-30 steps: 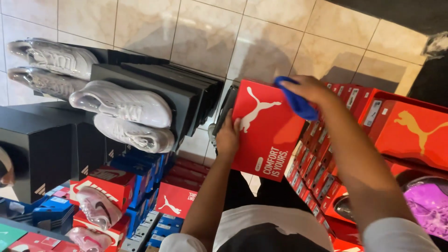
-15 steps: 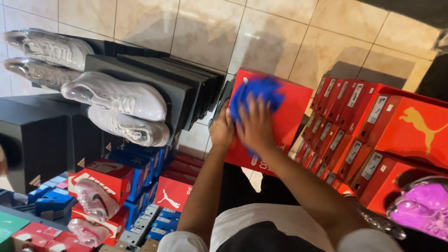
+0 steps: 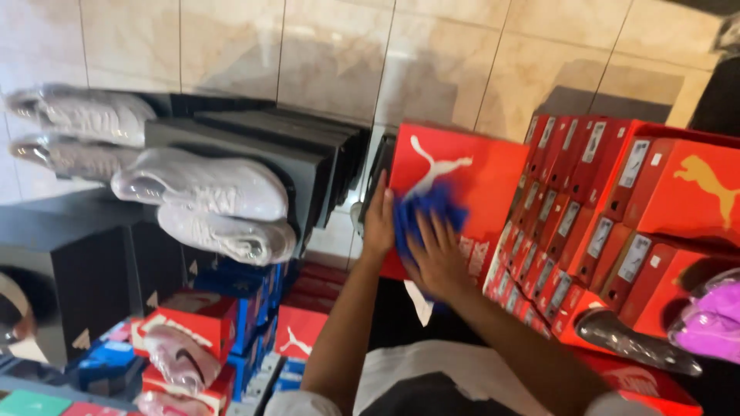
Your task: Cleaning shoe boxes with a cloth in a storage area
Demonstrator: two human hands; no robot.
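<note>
We steady the light, stiff red shoebox (image 3: 470, 181) by its left edge with our left hand (image 3: 378, 223), right hand (image 3: 439, 258) pressing the soft blue cloth (image 3: 420, 212) flat

Shoe shop, stockroom or display corner. Stacked on the right, red shoe boxes (image 3: 593, 231) in tight rows, white end labels facing out. At centre left, black shoe boxes (image 3: 254, 154) piled in a block, white sneakers (image 3: 200, 185) laid along their left edge as display pairs; two more pale sneakers (image 3: 77, 115) on a darker stack (image 3: 69, 270) at far left. Below, blue boxes (image 3: 254, 308) and more red ones (image 3: 193, 323), some topped with pink shoes (image 3: 173, 358). A purple shoe (image 3: 713, 320) and a dark one (image 3: 636, 343) resting on the right stack's front edge. Behind it all, glossy beige tiles (image 3: 308, 54).
</note>
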